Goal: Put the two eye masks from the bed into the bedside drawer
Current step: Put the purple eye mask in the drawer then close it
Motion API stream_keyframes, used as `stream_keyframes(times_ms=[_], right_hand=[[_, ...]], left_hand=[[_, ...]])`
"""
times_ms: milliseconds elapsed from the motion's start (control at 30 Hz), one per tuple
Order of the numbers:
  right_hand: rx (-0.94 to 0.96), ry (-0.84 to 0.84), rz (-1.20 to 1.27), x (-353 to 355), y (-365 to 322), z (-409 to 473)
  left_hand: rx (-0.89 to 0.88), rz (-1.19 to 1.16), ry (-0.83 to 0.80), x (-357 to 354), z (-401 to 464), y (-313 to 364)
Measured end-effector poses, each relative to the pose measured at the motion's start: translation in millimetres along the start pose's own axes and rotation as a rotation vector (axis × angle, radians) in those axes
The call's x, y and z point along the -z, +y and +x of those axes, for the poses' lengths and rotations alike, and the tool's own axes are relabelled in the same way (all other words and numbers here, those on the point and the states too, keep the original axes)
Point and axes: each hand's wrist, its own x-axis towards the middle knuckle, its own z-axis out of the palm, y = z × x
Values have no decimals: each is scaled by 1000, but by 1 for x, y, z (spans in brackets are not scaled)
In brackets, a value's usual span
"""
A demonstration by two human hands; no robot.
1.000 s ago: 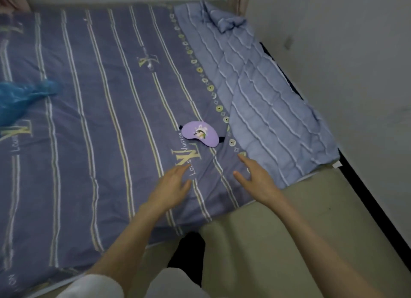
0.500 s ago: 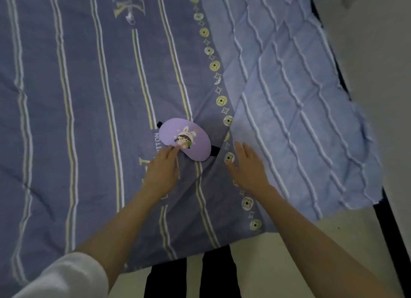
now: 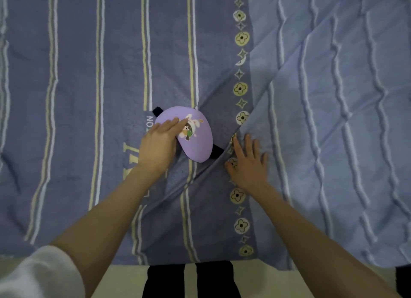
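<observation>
Your left hand (image 3: 158, 146) is now laying straight fingers over the mask (image 3: 198, 142), lying mid-bed (image 3: 89, 75), not only touching its edge, while your right hand (image 3: 249, 162) is pressing flat and spread at its 4 o'clock, so the first pickup is starting.

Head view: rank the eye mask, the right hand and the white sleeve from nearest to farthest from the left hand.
1. Eye mask, under the fingers of the left hand.
2. Right hand, to the right, flat on the pale quilt.
3. White sleeve, bottom left corner.
</observation>
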Motion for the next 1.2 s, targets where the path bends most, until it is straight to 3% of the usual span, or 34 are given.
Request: stream_keyframes(times_ms=[167,400,600,733,800,933,1200], right_hand=[[-94,-145,663,77,-40,-7],[93,-226,840,169,-145,-60],[296,-90,862,208,-244,-117],[449,-121,857,205,-306,-165],[526,-164,849,201,-336,-187],[758,-323,725,186,-392,-242],[969,-745,537,139,-477,-368]], left_hand=[[15,-98,28,57,-11,20],[92,-349,74,179,-51,36],[280,-1061,58,281,-114,0],[301,-1355,116,323,-180,-22],[285,-1364,224,339,-214,-26],[380,-1308,667,360,-291,-32],[581,-1209,1306,392,-444,-50]])
